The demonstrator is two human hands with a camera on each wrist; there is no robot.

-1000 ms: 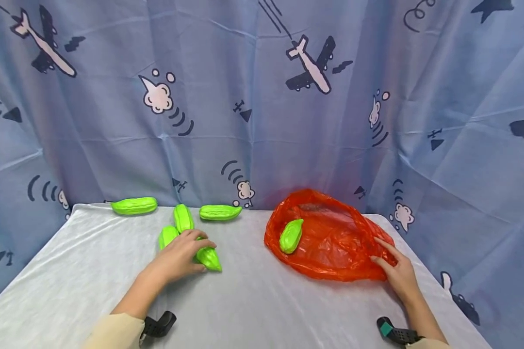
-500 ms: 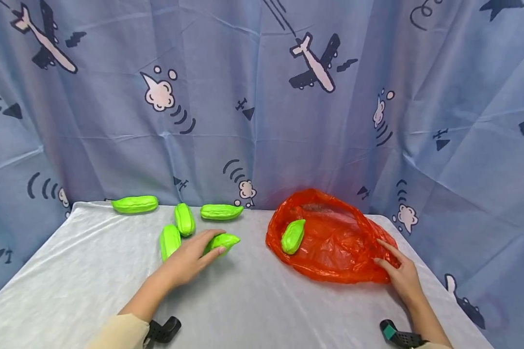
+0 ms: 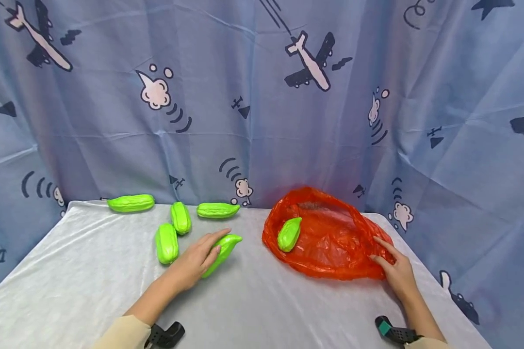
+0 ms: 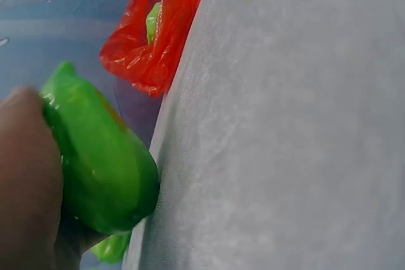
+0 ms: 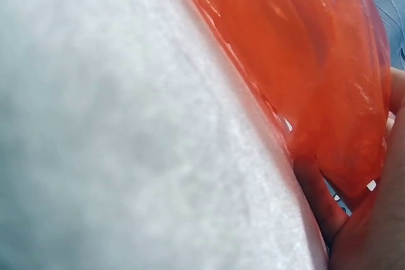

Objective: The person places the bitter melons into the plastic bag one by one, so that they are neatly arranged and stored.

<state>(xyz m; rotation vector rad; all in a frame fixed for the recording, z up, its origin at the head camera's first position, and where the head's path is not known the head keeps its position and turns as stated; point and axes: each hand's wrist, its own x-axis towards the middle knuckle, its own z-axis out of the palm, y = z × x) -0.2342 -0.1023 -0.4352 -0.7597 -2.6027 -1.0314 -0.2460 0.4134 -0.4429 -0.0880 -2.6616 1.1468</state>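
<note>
My left hand point(image 3: 193, 264) grips a bright green bitter melon point(image 3: 222, 252) near the middle of the table, thumb on one side and fingers on the other. In the left wrist view that bitter melon point(image 4: 104, 156) appears close up, its pointed tip upward. To the right lies a red plastic bag point(image 3: 332, 242), its mouth spread wide. Another bitter melon point(image 3: 289, 235) is inside the bag, at its left side. My right hand point(image 3: 399, 274) holds the bag's right edge; in the right wrist view, red film point(image 5: 304, 61) hides part of the grip.
Two bitter melons lie left of my left hand, a nearer one point(image 3: 167, 243) and one just behind it point(image 3: 181, 218). Two more, one at far left point(image 3: 131, 203) and one at centre point(image 3: 218, 210), lie along the table's point(image 3: 266, 310) back edge. A patterned blue curtain point(image 3: 218, 97) hangs behind.
My left hand has drawn its bitter melon away from the group, toward the right, and the melon's body now shows below the hand. The right hand and the bag have stayed in place.
</note>
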